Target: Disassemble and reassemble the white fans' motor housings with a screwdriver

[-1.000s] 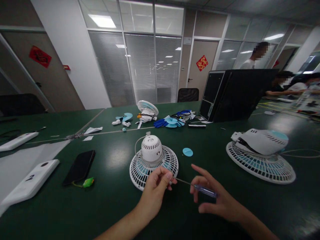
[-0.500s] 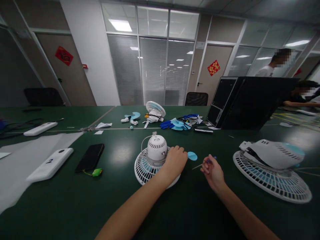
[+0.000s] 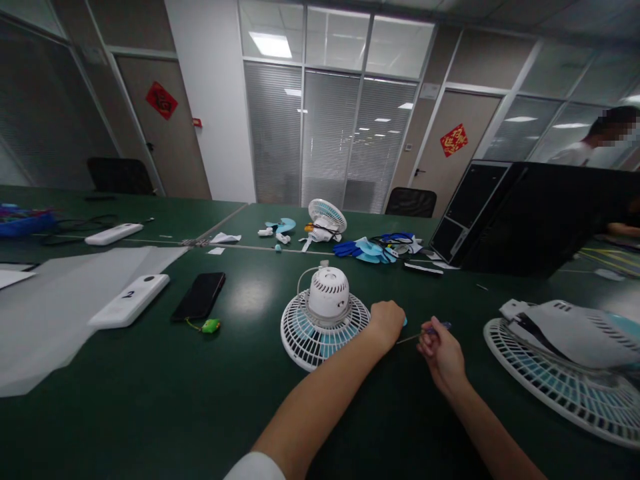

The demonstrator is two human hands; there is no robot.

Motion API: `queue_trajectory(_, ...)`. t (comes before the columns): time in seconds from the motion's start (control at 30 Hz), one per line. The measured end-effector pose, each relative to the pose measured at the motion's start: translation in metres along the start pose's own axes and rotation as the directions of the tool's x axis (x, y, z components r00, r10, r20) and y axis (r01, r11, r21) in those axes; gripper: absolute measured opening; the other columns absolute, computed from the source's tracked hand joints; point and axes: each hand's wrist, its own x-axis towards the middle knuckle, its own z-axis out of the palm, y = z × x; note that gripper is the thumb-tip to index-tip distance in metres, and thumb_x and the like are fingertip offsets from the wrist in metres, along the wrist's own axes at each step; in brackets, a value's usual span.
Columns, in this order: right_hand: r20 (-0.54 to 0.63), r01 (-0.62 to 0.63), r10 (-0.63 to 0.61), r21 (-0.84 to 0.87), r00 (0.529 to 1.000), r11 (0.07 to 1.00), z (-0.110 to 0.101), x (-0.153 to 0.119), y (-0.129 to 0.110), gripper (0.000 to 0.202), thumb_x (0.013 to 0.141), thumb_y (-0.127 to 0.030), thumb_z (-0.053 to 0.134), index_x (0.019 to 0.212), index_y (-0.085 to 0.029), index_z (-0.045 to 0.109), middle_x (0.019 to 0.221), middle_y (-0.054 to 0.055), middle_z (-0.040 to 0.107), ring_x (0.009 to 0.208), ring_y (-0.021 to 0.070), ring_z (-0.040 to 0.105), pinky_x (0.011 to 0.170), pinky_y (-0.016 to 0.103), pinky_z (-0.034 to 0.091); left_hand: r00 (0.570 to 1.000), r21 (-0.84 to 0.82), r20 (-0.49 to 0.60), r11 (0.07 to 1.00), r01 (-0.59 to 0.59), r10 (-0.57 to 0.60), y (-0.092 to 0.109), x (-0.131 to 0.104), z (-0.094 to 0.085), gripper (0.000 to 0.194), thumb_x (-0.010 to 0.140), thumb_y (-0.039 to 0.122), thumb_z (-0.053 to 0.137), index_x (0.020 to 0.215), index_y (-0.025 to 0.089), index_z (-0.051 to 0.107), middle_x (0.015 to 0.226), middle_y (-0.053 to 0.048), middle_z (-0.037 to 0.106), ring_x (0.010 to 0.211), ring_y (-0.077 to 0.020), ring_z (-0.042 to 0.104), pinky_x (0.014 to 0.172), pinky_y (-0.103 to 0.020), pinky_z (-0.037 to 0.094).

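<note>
A small white fan head point(image 3: 329, 293) lies grille-down on the green table, its round motor housing on top and light-blue blades showing through the slots. My left hand point(image 3: 387, 325) is just right of the grille's rim, with its fingers curled downward and their tips hidden. Part of a light-blue disc point(image 3: 405, 321) peeks out beside the knuckles; whether the fingers grip it is not visible. My right hand point(image 3: 444, 353) holds a screwdriver point(image 3: 443, 328) by its dark blue handle, and the thin shaft points left toward my left hand.
To the right lies a larger fan point(image 3: 565, 333), grille down. Behind it stands a black computer case point(image 3: 530, 217). A phone point(image 3: 200, 297) and a white numbered device point(image 3: 131, 301) are at left. Farther back are another small fan point(image 3: 326, 220) and blue gloves point(image 3: 347, 249). A person point(image 3: 580, 147) is at far right.
My left hand has moved off the fan's grille to the right, now covering most of the light-blue disc. The right hand keeps the screwdriver. The whole view has swung left.
</note>
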Motion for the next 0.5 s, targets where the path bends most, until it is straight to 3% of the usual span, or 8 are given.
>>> queue_trajectory(0.17, 0.019, -0.033, 0.033, -0.008, 0.999, 0.999, 0.003, 0.000, 0.003, 0.036, 0.069, -0.050, 0.073, 0.070, -0.018, 0.058, 0.047, -0.007, 0.044, 0.037, 0.0056, 0.037, 0.039, 0.020, 0.036, 0.989, -0.024, -0.102, 0.993, -0.114, 0.111, -0.006, -0.039, -0.026, 0.028, 0.095, 0.031, 0.060, 0.118, 0.014, 0.059, 0.118, -0.009, 0.062, 0.101, -0.0221, 0.064, 0.086, -0.042, 0.055)
queue_trajectory(0.23, 0.025, -0.032, 0.032, -0.012, 0.999, 0.999, 0.005, -0.002, 0.003, 0.035, 0.071, -0.050, 0.072, 0.069, -0.018, 0.058, 0.047, -0.007, 0.044, 0.038, 0.0061, 0.037, 0.038, 0.020, 0.036, 0.960, -0.045, -0.196, 0.976, -0.212, 0.199, -0.016, -0.067, -0.047, 0.018, 0.096, 0.017, 0.054, 0.110, 0.013, 0.064, 0.112, -0.010, 0.065, 0.100, -0.0218, 0.063, 0.088, -0.039, 0.053)
queue_trajectory(0.33, 0.039, -0.022, 0.024, -0.032, 0.999, 0.999, 0.006, -0.006, 0.003, 0.034, 0.071, -0.050, 0.072, 0.069, -0.018, 0.060, 0.049, -0.005, 0.045, 0.039, 0.0071, 0.039, 0.037, 0.021, 0.037, 0.895, -0.080, -0.325, 0.934, -0.347, 0.305, -0.046, -0.114, -0.080, 0.022, 0.094, 0.014, 0.050, 0.107, 0.018, 0.067, 0.110, -0.006, 0.066, 0.096, -0.0179, 0.063, 0.087, -0.031, 0.050)
queue_trajectory(0.43, 0.063, 0.011, -0.007, -0.069, 0.998, 0.998, 0.007, -0.012, 0.001, 0.038, 0.068, -0.054, 0.075, 0.069, -0.019, 0.062, 0.050, -0.004, 0.048, 0.041, 0.0088, 0.042, 0.037, 0.023, 0.040, 0.795, -0.184, -0.544, 0.886, -0.426, 0.269, -0.086, -0.152, -0.103, 0.020, 0.093, 0.015, 0.047, 0.100, 0.017, 0.066, 0.100, -0.005, 0.067, 0.090, -0.0172, 0.062, 0.084, -0.031, 0.047)
queue_trajectory(0.5, 0.076, 0.054, -0.047, -0.095, 0.996, 0.994, 0.009, -0.014, -0.002, 0.042, 0.064, -0.058, 0.078, 0.068, -0.018, 0.064, 0.050, -0.003, 0.049, 0.041, 0.0096, 0.043, 0.036, 0.023, 0.040, 0.744, -0.255, -0.659, 0.896, -0.364, 0.114, -0.113, -0.165, -0.108, 0.020, 0.094, 0.019, 0.045, 0.096, 0.017, 0.065, 0.093, -0.004, 0.066, 0.084, -0.0166, 0.060, 0.077, -0.029, 0.046)
